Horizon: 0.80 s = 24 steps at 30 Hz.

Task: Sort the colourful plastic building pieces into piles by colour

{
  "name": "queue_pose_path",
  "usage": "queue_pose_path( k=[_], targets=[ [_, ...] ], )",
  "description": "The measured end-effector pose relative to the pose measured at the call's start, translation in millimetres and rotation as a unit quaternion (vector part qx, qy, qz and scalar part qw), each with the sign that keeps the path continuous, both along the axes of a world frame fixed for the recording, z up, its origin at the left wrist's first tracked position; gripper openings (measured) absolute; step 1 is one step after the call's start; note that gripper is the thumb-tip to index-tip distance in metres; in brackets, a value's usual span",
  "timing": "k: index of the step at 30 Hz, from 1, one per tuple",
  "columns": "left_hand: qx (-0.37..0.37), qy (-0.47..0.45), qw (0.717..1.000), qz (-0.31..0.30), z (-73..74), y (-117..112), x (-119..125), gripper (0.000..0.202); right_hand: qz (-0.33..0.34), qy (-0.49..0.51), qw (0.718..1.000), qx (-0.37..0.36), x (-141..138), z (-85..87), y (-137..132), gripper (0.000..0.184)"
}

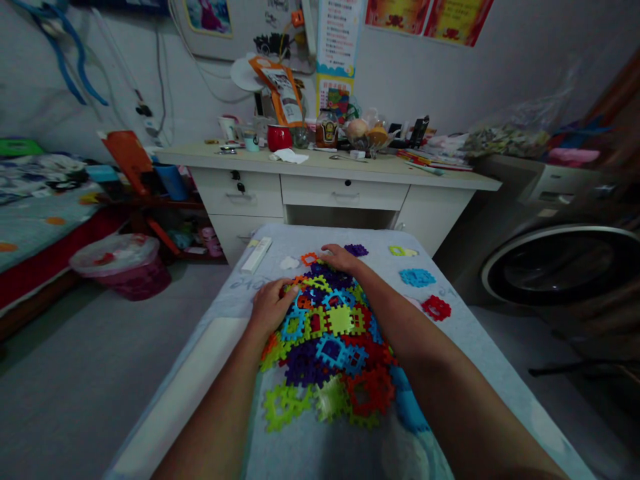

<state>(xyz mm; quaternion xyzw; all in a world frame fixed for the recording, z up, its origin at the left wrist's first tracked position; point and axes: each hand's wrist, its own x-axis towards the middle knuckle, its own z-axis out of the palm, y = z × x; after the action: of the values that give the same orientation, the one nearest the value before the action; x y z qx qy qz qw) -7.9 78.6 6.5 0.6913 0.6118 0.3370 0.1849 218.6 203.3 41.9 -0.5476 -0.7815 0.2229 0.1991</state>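
Wall posters (339, 33): print present, too small, blurred; nothing legible.

Both bare forearms reached forward, palms down. The left hand (271, 307) lay nearer, fingers loosely curled; the right hand (341, 257) stretched farther, fingers flat.

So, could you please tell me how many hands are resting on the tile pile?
2. The left hand rests on the left side of the pile; the right hand lies on its far end. No other hands show.

A cluttered cream desk (345, 193) stands against a white wall (525, 60), on a grey floor (75, 387).
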Motion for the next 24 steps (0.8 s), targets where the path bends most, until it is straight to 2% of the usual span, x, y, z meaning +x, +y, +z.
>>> queue_pose_path(
  k=[2,4,10,17,21,24],
  targets=[
    [0.008,0.007,1.0,0.003,0.1,-0.6,0.5,0.042,0.017,-0.06,0.998,-0.004,-14.1,-0.3,0.9,0.05],
    [0.012,0.016,1.0,0.005,0.6,-1.1,0.9,0.042,0.039,-0.11,0.993,-0.01,-23.8,-0.3,1.9,0.051],
    [0.005,0.012,1.0,0.013,1.2,-2.0,1.2,0.048,0.089,-0.18,0.979,-0.041,-34.5,5.5,-3.1,0.028],
    [0.0,-0.043,0.999,0.017,-0.4,-2.5,0.9,0.05,0.131,-0.087,0.987,-0.025,-28.9,25.4,-25.9,0.017],
    [0.017,-0.109,0.994,0.02,-0.4,-3.6,0.8,0.052,0.158,-0.017,0.987,-0.039,-27.9,40.3,-48.8,0.016],
    [0.022,-0.138,0.99,0.008,0.8,-4.8,1.3,0.054,0.182,-0.003,0.983,-0.028,-29.3,46.5,-69.5,0.012]
  ],
)
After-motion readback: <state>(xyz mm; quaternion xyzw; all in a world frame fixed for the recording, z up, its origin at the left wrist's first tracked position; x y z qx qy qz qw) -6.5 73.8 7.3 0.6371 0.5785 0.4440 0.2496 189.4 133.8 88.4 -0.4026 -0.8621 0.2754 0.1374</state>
